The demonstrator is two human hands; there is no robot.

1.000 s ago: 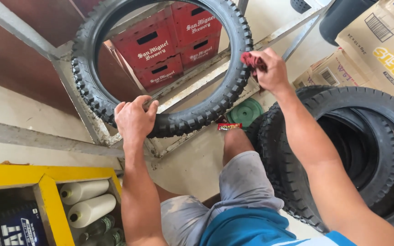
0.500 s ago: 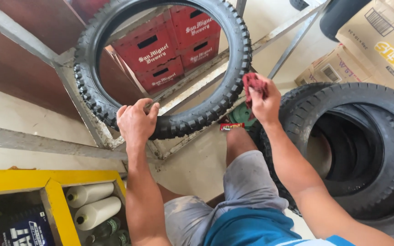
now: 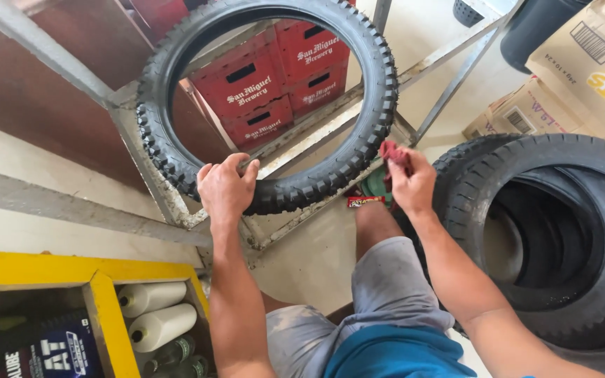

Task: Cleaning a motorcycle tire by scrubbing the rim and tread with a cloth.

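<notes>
A knobby black tyre (image 3: 379,84) stands upright on a grey metal rack frame (image 3: 169,203). My left hand (image 3: 225,185) grips its lower rim, fingers curled over the bead. My right hand (image 3: 411,182) holds a red rag (image 3: 393,154) just below and right of the tyre's lower right tread, close to it; whether the rag touches the tread I cannot tell. My knees in grey shorts (image 3: 393,287) are below the hands.
Red plastic crates (image 3: 267,77) sit behind the tyre. A stack of black tyres (image 3: 568,231) lies at right, cardboard boxes (image 3: 589,77) behind them. A yellow shelf (image 3: 99,308) at lower left holds white bottles (image 3: 155,315). A small red packet (image 3: 365,201) lies on the floor.
My right hand with the red rag has slid down the tyre's right side toward its bottom. My left hand keeps its grip on the lower rim.
</notes>
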